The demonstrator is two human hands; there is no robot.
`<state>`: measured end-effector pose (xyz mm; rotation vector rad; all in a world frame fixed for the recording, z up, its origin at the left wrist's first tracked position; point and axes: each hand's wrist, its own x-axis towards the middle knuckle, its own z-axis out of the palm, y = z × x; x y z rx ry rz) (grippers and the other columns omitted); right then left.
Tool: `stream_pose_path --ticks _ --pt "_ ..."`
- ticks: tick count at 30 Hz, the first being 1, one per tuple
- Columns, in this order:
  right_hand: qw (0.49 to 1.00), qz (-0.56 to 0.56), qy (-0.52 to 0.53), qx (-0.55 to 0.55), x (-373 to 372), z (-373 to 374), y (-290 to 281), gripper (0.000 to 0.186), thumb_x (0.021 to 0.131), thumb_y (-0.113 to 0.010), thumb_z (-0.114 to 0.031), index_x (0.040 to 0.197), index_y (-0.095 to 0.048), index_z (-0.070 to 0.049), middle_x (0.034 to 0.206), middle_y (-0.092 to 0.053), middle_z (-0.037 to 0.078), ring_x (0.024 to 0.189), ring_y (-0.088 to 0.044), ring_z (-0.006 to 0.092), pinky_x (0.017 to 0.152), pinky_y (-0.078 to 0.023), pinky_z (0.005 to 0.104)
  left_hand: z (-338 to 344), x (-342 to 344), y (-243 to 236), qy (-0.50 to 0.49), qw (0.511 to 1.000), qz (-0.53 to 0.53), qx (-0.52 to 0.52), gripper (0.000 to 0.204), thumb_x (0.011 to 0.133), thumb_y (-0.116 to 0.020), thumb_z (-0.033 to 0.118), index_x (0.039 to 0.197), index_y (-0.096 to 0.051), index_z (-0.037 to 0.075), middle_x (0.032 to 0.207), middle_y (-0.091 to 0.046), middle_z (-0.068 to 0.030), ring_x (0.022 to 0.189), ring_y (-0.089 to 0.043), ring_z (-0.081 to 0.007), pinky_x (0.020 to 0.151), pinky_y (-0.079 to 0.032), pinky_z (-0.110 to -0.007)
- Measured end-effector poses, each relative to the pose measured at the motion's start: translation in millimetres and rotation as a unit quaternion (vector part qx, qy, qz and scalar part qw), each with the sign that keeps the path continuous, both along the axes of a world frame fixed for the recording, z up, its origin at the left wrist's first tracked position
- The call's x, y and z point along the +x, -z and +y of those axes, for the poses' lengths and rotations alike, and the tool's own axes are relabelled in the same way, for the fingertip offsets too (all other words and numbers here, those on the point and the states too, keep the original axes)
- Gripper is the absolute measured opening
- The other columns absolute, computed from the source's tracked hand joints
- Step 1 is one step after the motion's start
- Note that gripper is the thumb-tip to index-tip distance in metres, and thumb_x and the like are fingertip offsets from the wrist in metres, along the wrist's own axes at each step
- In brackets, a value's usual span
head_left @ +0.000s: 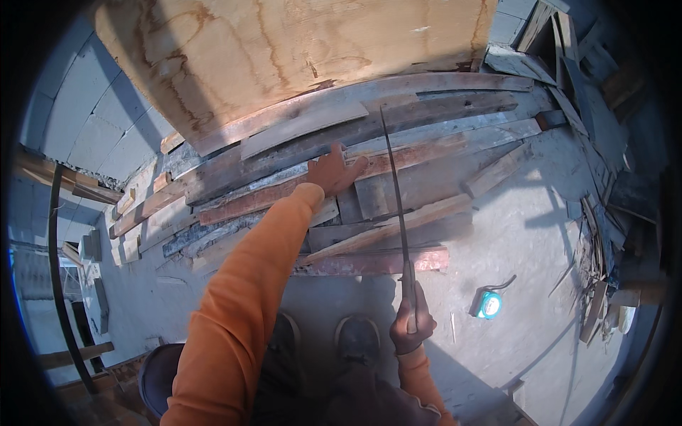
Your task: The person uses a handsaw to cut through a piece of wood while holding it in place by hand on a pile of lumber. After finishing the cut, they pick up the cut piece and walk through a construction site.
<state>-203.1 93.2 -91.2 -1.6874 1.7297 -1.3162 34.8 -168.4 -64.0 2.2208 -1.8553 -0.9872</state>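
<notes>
My left hand (pixel 332 169), below an orange sleeve, reaches onto a reddish weathered board (pixel 253 203) in a loose pile of planks, its fingers apart. My right hand (pixel 413 323) grips the handle of a long handsaw (pixel 397 201), its narrow-looking blade pointing away from me across the boards, right of my left hand. A pale thin board (pixel 302 131) lies on a darker beam (pixel 483 106) beyond the hands. A shorter pinkish board (pixel 426 259) lies nearest my feet, beneath the saw.
A large plywood sheet (pixel 298 39) stands beyond the pile. A teal tape measure (pixel 489 304) and a bent dark bar (pixel 503 282) lie on the concrete floor (pixel 533 348). Scrap wood (pixel 597 309) lines the right side. A dark pole (pixel 55 241) stands left, before pale block walls (pixel 85 121).
</notes>
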Motion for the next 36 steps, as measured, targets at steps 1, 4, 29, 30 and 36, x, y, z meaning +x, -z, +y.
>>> stream_pose_path --ticks 1,4,29,30,36 --pt "1.000 -0.003 -0.008 0.001 0 -2 2 0.040 0.095 -0.059 -0.014 0.125 -0.061 0.012 0.080 -0.072 0.020 0.059 -0.066 0.0171 0.056 -0.052 0.0291 -5 -3 0 -0.016 1.000 -0.002 0.011 0.087 0.088 -0.049 0.072 0.141 -0.037 0.004 0.132 -0.058 -0.0270 0.127 -0.054 -0.0395 0.112 -0.025 -0.055" --pt "1.000 0.012 -0.020 0.001 -2 -3 7 0.040 0.095 -0.060 -0.015 0.124 -0.061 0.012 0.078 -0.072 0.020 0.060 -0.067 0.0173 0.057 -0.052 0.0293 -16 -4 6 -0.050 0.998 -0.013 0.034 0.098 0.081 -0.051 0.077 0.141 -0.035 0.001 0.134 -0.057 -0.0280 0.129 -0.054 -0.0406 0.114 -0.023 -0.054" --pt "0.998 -0.022 -0.031 0.059 6 -12 -40 0.037 0.085 -0.068 -0.001 0.121 -0.065 0.008 0.095 -0.074 0.021 0.063 -0.072 0.0254 0.057 -0.054 0.0311 -34 3 16 -0.079 0.992 0.044 0.092 0.141 0.067 -0.058 0.085 0.151 -0.003 -0.014 0.146 -0.036 -0.0408 0.141 -0.033 -0.0518 0.121 -0.009 -0.054" --pt "0.997 -0.012 -0.030 0.068 6 -9 -40 0.037 0.085 -0.068 -0.001 0.121 -0.065 0.008 0.095 -0.074 0.021 0.064 -0.073 0.0257 0.058 -0.055 0.0308 -34 5 18 -0.080 0.991 0.049 0.096 0.141 0.067 -0.058 0.085 0.151 -0.002 -0.014 0.147 -0.036 -0.0409 0.141 -0.033 -0.0520 0.121 -0.009 -0.054" --pt "0.997 0.004 -0.035 0.076 12 -9 -51 0.034 0.094 -0.061 -0.006 0.124 -0.063 0.009 0.099 -0.074 0.021 0.070 -0.070 0.0143 0.063 -0.053 0.0263 -38 9 27 -0.086 0.990 0.055 0.101 0.145 0.067 -0.058 0.086 0.151 0.003 -0.015 0.147 -0.035 -0.0417 0.141 -0.031 -0.0537 0.120 -0.003 -0.056"
